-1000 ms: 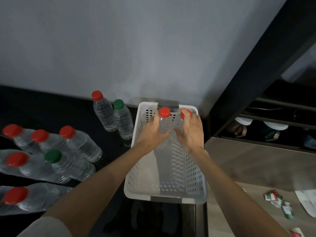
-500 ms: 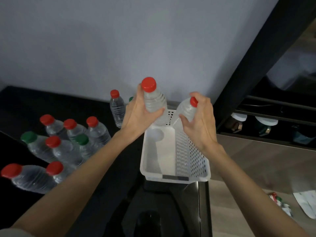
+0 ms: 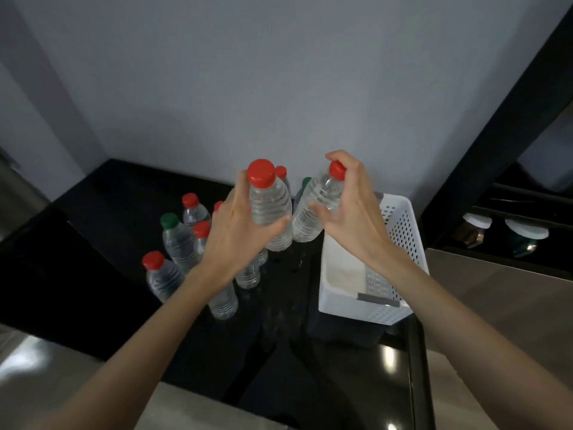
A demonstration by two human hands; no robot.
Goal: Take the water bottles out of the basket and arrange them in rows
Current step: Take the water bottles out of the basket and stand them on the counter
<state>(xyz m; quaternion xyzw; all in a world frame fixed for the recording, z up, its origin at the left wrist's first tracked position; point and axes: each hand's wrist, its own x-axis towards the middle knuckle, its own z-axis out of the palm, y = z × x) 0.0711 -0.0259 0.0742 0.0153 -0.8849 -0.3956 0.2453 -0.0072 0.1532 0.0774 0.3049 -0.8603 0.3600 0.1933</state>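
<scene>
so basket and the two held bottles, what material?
Basket: looks like white moulded plastic, matte, with perforated walls. Bottles in the left hand and right hand: likely thin clear ribbed plastic, glossy, with red screw caps.

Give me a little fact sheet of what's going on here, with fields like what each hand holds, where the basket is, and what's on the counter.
left hand: grip shut around a red-capped bottle, held upright above the counter
right hand: grip shut on a second red-capped bottle, tilted, fingers near its cap
basket: white, perforated, at the counter's right edge; no bottles visible inside
counter: black, glossy
standing bottles: grouped upright left of the basket, mostly red caps, a green cap among them; some hidden behind the hands
</scene>
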